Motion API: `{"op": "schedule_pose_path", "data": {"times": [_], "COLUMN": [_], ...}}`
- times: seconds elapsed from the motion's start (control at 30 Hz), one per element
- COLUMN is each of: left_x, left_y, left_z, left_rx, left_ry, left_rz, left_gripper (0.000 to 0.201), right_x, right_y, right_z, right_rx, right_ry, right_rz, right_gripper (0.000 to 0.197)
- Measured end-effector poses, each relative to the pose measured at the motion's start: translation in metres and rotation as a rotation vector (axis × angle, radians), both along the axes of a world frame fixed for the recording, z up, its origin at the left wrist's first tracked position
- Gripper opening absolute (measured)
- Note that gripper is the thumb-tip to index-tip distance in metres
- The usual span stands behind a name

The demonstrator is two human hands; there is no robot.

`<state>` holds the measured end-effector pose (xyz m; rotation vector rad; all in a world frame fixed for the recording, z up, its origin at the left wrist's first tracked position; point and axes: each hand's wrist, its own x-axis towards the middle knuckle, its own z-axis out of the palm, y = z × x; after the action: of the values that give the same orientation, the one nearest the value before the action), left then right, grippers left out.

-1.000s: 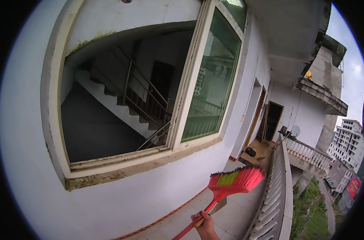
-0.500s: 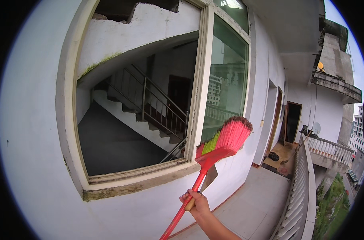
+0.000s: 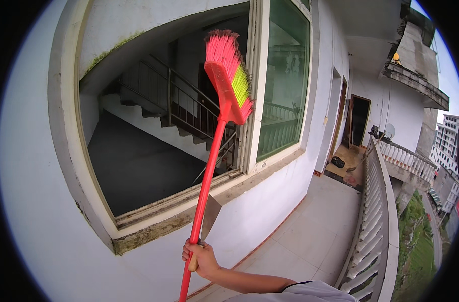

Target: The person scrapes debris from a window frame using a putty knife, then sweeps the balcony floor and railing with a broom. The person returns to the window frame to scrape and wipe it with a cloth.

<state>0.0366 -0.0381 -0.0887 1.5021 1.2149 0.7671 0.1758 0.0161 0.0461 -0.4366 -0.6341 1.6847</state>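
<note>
My right hand (image 3: 203, 259) is closed around the red pole of a broom (image 3: 214, 146) and, together with it, the wooden handle of a trowel (image 3: 210, 217). The trowel's flat grey metal blade rises above my fist, beside the pole. The broom points up, its pink and yellow-green bristles in front of the window frame (image 3: 254, 85) and the opening next to it. Bristle tips look dark and dirty. Whether the head touches the frame I cannot tell. My left hand is out of view.
Through the window opening is a staircase with a metal railing (image 3: 189, 110). A stained sill (image 3: 144, 236) juts from the white wall. On the right, a white balustrade (image 3: 380, 221) edges the tiled walkway (image 3: 310, 231). A dark bag (image 3: 338, 161) lies near the far doorway (image 3: 359, 121).
My right hand has moved left, carrying the broom and trowel. The broom head has swung up and left from the glass pane and turned over. The view has shifted slightly.
</note>
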Motion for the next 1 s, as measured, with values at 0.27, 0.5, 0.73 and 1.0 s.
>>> {"op": "schedule_pose_path", "data": {"times": [0.27,0.5,0.73,1.0], "left_x": [-0.096,-0.157,-0.169,-0.188], "left_y": [0.039,0.039,0.023,-0.016], "left_z": [-0.01,-0.034,-0.051,-0.078], "left_rx": [-0.038,-0.097,-0.138,-0.196], "left_ry": [0.072,0.124,0.163,0.175], "left_rz": [0.003,0.091,0.181,0.309], "left_gripper": [0.02,0.021,0.022,0.023], "right_x": [-0.091,-0.079,-0.051,-0.032], "right_y": [-0.004,0.026,0.068,0.098], "right_z": [-0.058,-0.049,0.001,0.097], "right_rx": [-0.228,-0.305,-0.178,0.004], "right_ry": [0.079,0.068,0.043,-0.011], "right_rz": [-0.159,-0.173,-0.214,-0.256], "right_gripper": [0.007,0.009,0.008,0.009]}}
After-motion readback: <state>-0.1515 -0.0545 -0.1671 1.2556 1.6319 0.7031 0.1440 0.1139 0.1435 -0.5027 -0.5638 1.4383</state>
